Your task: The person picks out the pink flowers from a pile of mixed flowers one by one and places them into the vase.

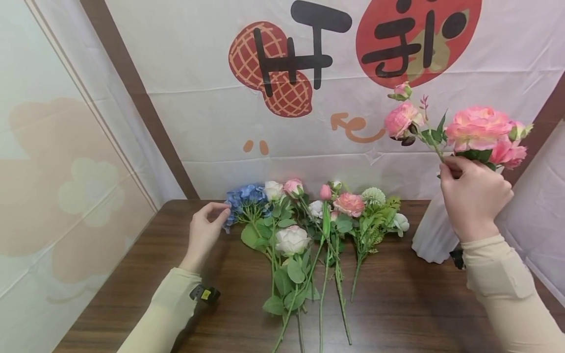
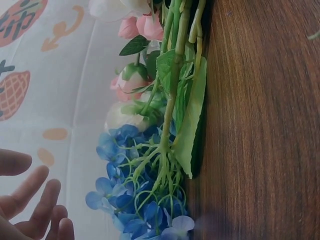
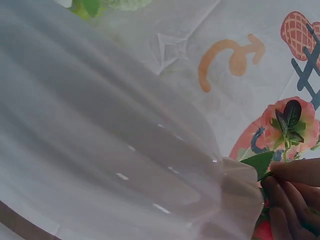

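At the upper right of the head view, a person's right hand (image 1: 476, 193) pinches a stem of pink flowers (image 1: 478, 128) above a white vase (image 1: 434, 233); only the right wrist view reveals the vase's ruffled mouth (image 3: 242, 195), just beside the fingers. At center left, the left hand (image 1: 205, 234) curves loosely near a blue hydrangea (image 1: 248, 198); the left wrist view shows a clear gap between them.

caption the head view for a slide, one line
Right hand holding a pink-flowered stem at a white fluted vase, left hand beside a blue hydrangea on a wood-grain table.
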Demonstrator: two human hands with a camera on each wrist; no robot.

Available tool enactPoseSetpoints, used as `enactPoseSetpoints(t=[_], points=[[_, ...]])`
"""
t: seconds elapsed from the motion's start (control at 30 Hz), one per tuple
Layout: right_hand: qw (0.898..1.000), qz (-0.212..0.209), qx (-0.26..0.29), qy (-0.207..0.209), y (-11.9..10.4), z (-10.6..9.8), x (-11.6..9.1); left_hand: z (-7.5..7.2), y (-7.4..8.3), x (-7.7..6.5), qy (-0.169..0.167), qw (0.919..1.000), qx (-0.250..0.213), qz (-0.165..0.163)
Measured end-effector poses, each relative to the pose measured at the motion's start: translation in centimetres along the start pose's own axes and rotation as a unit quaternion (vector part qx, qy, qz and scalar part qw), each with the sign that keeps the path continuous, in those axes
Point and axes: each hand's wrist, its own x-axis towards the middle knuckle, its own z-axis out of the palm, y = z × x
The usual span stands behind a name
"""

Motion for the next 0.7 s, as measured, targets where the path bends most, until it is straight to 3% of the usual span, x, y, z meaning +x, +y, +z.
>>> enactPoseSetpoints(t=[0.5,0.7], points=[[0.998,0.049,-0.023,-0.035,0.9,-0.2,-0.9,0.1,0.0,-0.1,0.006,0.9996,0.022,0.013],[0.993,0.074,-0.037,-0.079,-0.4,-1.5,-1.0,0.1,0.0,-0.1,0.001,0.9996,0.027,0.012]])
